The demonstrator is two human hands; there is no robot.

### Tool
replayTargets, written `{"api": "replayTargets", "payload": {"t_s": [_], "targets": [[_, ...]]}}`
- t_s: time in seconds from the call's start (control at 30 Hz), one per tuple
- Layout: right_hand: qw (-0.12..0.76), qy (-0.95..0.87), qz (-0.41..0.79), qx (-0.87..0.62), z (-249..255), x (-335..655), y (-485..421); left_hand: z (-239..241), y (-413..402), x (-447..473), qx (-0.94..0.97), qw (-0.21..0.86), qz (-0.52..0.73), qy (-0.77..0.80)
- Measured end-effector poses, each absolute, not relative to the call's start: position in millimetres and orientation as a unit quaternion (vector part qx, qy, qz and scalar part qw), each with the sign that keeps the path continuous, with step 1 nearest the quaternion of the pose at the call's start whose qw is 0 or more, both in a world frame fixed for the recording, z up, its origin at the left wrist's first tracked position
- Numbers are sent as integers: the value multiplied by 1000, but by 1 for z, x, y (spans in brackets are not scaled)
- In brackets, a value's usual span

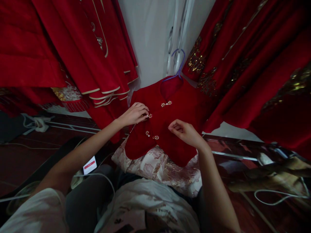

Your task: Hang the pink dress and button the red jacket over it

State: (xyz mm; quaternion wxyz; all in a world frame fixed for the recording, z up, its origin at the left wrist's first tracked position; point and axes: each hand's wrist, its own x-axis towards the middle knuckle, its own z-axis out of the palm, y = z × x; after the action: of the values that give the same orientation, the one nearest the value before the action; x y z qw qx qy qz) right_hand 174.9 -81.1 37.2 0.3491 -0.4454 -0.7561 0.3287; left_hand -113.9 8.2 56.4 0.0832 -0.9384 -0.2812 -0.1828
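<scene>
A red vest (pixel 170 126) hangs on a purple hanger (pixel 179 69) in front of me. Its front carries flower-shaped metal clasps: the top one (pixel 166 104) is joined, while the lowest pair (pixel 155 138) is apart. My left hand (pixel 137 113) has its fingers bent at the vest's left front panel, fingertips by the middle flower clasp (pixel 150 116). Over the right front panel, my right hand (pixel 183 130) is closed with thumb and forefinger together. Whatever that pinch may hold is too small to make out.
Red garments with pale piping (pixel 104 77) hang at the left, and sequinned red garments (pixel 233 71) at the right. Pale patterned fabric (pixel 162 165) lies over my lap beneath the vest. A lit phone (pixel 89 165) and a white cable (pixel 104 177) are near my left leg.
</scene>
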Motion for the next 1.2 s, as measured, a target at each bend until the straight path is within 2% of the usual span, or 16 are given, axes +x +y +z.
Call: {"api": "replayTargets", "payload": {"t_s": [0.17,0.33,0.5,0.8,0.97,1.2], "targets": [[352,-754,325,-449,38,179,-80,63,23,-100,-952,123,-140,-243],[353,-750,328,-452,40,179,-82,62,30,-76,-933,150,-168,-281],[357,-749,327,-452,42,183,-82,68,28,-39,-895,136,-265,-331],[361,-746,323,-456,43,190,-83,68,53,1,-887,99,-276,-356],[362,-746,323,-456,45,190,-82,72,50,2,-904,100,-270,-315],[360,-752,322,-448,41,190,-80,77,44,-6,-906,206,-258,-264]]}}
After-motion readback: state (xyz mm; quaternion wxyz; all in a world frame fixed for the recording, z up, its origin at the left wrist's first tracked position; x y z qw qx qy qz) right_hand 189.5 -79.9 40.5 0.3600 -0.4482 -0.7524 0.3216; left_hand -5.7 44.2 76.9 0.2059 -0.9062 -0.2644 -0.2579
